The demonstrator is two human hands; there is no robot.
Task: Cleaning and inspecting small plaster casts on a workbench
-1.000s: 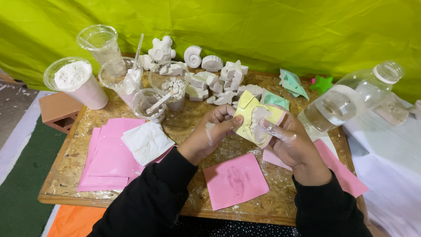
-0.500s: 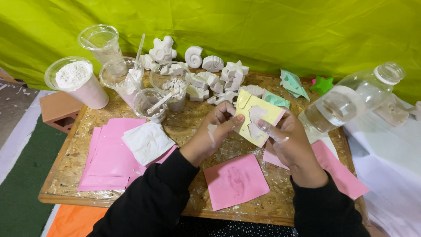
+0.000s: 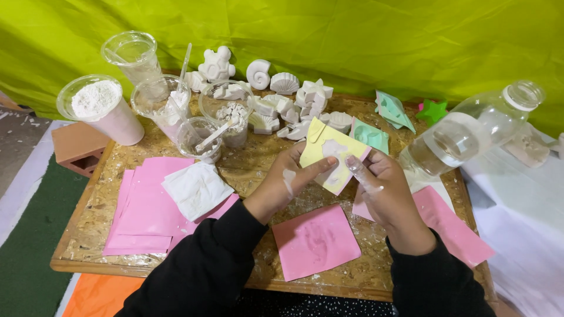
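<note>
- Head view: we hold a yellow flexible mould with white plaster inside [image 3: 331, 157] between both hands, lifted just above the rough chipboard table [image 3: 247, 170].
- Our left hand [image 3: 288, 182] has its fingers clenched on the mould's left edge, the thumb lying across its face; the hand is smeared with white plaster.
- Our right hand [image 3: 385, 191] pinches the mould's right edge with thumb and forefinger, also dusted white.
- The plaster piece appears to sit in the mould, so we judge the demoulding of this one not yet finished.
- Behind the mould lies a cluster of finished white plaster casts [image 3: 282, 100], among them shells, a snail shape and a bear-like figure, which suggests many pieces are already out.
- A pale green mould [image 3: 370, 135] lies just beside the yellow one, and a teal mould [image 3: 393, 110] and a green star shape [image 3: 432, 110] lie further right.
- To the left stand a clear plastic cup of white powder [image 3: 100, 108], an empty clear cup [image 3: 132, 56] and small cups with stirring sticks [image 3: 202, 138].
- Pink paper sheets [image 3: 147, 205] lie on the left with a white crumpled sheet [image 3: 197, 189] on top; another pink sheet [image 3: 316, 240] lies under our wrists.
- A clear plastic bottle of water [image 3: 470, 132] leans at the right.
</note>
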